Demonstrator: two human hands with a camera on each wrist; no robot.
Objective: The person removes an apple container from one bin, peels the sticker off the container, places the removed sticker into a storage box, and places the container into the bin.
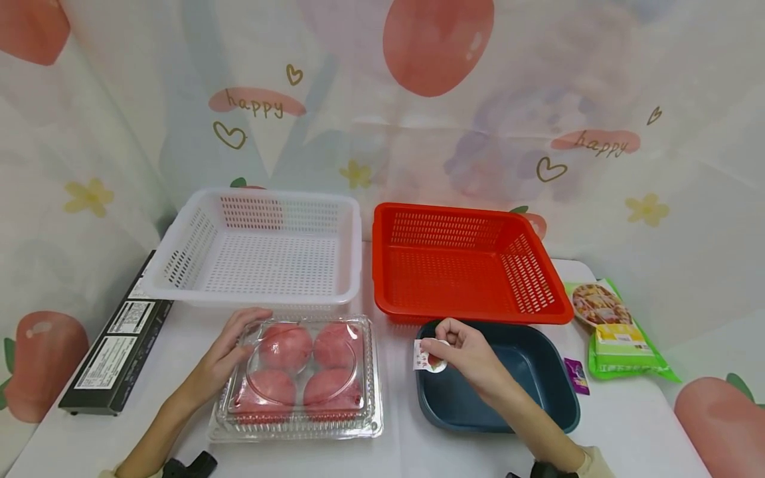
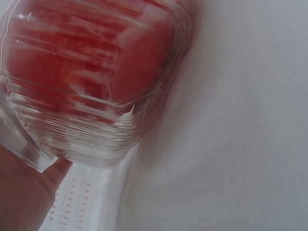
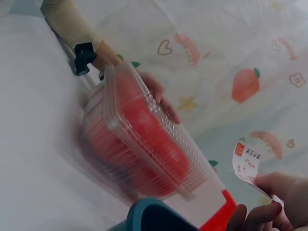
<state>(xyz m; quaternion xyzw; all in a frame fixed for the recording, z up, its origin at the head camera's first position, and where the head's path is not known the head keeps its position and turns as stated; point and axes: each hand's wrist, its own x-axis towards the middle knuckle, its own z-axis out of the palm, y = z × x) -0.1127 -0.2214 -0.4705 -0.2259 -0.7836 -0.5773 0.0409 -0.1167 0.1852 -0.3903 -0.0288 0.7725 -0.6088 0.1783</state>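
Note:
A clear plastic clamshell box [image 1: 299, 372] sits on the white-covered table, its lid over several round red fruits [image 2: 91, 62]. My left hand [image 1: 224, 355] rests on the box's left side, the fingers reaching along its back corner and the thumb on the lid. Between thumb and fingers my right hand [image 1: 469, 355] pinches a small white paper label [image 1: 429, 356] with red and dark print. The label hangs over the left rim of a dark blue basin [image 1: 499, 425]. In the right wrist view the label [image 3: 246, 162] looks slightly curved.
Behind stand a white perforated basket [image 1: 269, 265] and a red one [image 1: 466, 265]. A long black box [image 1: 113, 345] with white labels lies at the left. To the right are a green food packet [image 1: 624, 338] and a small purple packet [image 1: 576, 376]. A printed curtain [image 1: 370, 146] hangs behind.

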